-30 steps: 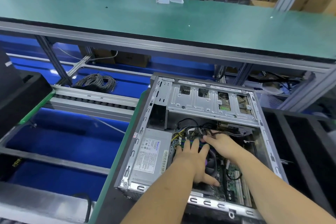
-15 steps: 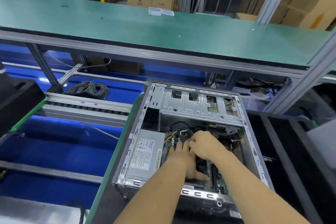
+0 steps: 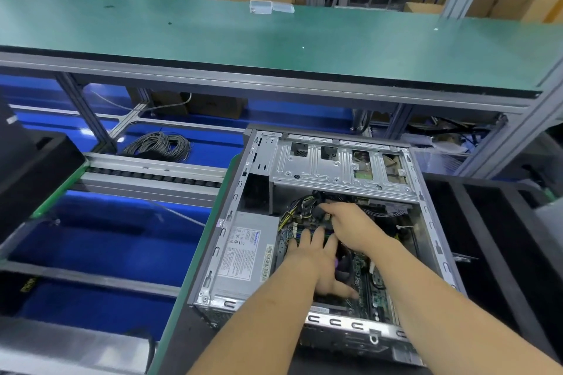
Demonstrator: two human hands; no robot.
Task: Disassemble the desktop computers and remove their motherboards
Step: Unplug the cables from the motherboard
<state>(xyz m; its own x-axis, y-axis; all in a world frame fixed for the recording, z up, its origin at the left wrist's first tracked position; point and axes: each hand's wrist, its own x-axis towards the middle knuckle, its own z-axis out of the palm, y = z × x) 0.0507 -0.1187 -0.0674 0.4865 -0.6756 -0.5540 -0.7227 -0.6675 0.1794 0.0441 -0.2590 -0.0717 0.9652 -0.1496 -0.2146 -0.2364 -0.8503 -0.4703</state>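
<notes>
An open desktop case [image 3: 432, 222] lies on its side at the bench edge, with a grey power supply [image 3: 246, 250] on its left and a silver drive cage [image 3: 338, 167] at the back. The green motherboard [image 3: 376, 295] shows between my arms. My left hand [image 3: 316, 265] rests flat on the board, fingers straight and spread, thumb out to the right. My right hand [image 3: 353, 225] reaches over it to the bundle of black and yellow cables [image 3: 297, 211] near the power supply; its fingertips are among the connectors, and whether they pinch one is hidden.
A long green shelf [image 3: 274, 39] runs above and behind the case, with a clear plastic box [image 3: 262, 6] on it. A coil of grey cable [image 3: 158, 146] lies on the blue surface at the left, behind a roller track [image 3: 146, 173]. Black trays [image 3: 502, 237] stand at the right.
My right hand has moved left across my left hand toward the cables by the power supply. My left hand stays pressed on the board. The view has shifted slightly.
</notes>
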